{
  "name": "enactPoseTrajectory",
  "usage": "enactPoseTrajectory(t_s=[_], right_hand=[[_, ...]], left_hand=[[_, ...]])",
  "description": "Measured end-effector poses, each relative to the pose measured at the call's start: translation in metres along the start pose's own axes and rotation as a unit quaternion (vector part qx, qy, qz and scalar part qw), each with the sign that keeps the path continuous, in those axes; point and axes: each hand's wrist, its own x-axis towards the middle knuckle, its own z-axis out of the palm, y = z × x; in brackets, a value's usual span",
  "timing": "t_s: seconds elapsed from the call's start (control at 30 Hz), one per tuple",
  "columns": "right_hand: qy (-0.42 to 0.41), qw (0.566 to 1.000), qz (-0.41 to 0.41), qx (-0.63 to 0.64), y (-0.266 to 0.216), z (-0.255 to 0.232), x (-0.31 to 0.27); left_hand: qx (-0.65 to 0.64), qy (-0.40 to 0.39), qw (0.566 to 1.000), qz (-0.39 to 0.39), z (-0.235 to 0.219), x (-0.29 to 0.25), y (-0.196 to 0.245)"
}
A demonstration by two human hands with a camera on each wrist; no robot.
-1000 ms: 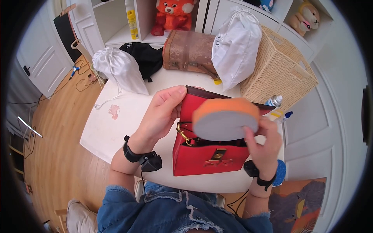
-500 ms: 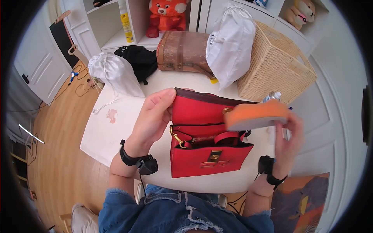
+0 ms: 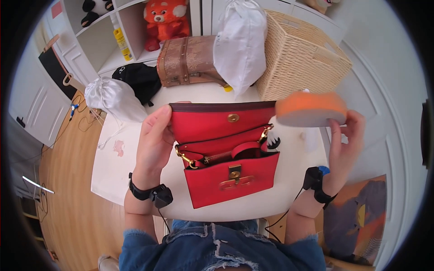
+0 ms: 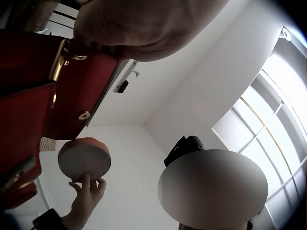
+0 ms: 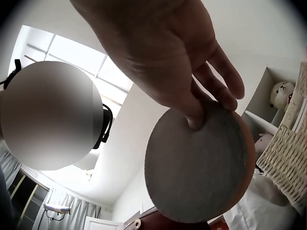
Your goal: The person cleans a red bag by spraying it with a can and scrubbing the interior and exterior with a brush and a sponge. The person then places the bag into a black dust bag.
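Note:
A red handbag (image 3: 233, 183) with gold hardware stands on the white table, its top uncovered and its red strap lying over the opening. My left hand (image 3: 153, 144) grips the left corner of the raised flap (image 3: 203, 121), thumb on the near side. Between thumb and fingers my right hand (image 3: 347, 140) pinches a round orange sponge pad (image 3: 312, 106) with a flat grey face. The pad is up to the right of the flap, over the table's right side. In the right wrist view, the thumb presses on the pad's grey face (image 5: 196, 163).
Behind the bag are a white drawstring bag (image 3: 115, 97), a black cloth pouch (image 3: 138, 81), a brown trunk (image 3: 190, 61), a taller white drawstring bag (image 3: 239, 49) and a woven basket (image 3: 303, 56). Shelves with a red plush toy (image 3: 166, 22) stand beyond. Cables run from both wrists.
My right hand has carried the sponge pad from over the bag's opening out to the right. My left hand keeps its hold on the flap. The view has turned somewhat to the right.

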Motion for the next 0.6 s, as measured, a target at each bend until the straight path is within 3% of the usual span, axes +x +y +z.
enactPoseTrajectory(t_s=[0.03,0.1,0.17,0.23,0.33,0.4,0.6], right_hand=[[0.05,0.998,0.028,0.025,0.002,-0.005,0.0],[0.075,0.996,0.026,0.045,0.009,-0.018,-0.003],[0.163,0.97,0.088,0.157,-0.006,-0.028,-0.004],[0.193,0.958,0.121,0.175,-0.007,-0.035,-0.006],[0.159,0.955,0.187,0.168,0.01,-0.049,-0.015],[0.057,0.945,0.29,0.139,0.041,-0.053,-0.028],[-0.014,0.92,0.387,0.051,0.108,-0.03,-0.062]], left_hand=[[-0.001,0.005,1.0,0.005,-0.001,0.001,-0.001],[-0.003,0.004,1.0,0.009,-0.002,0.004,-0.003],[-0.008,0.019,1.0,0.016,-0.002,0.006,-0.005],[-0.003,0.023,1.0,0.016,-0.003,0.008,-0.005],[-0.003,0.031,0.999,0.011,-0.006,0.01,-0.007],[-0.008,0.034,0.999,0.007,-0.008,0.013,-0.008],[-0.019,0.059,0.998,-0.003,-0.019,0.027,-0.014]])
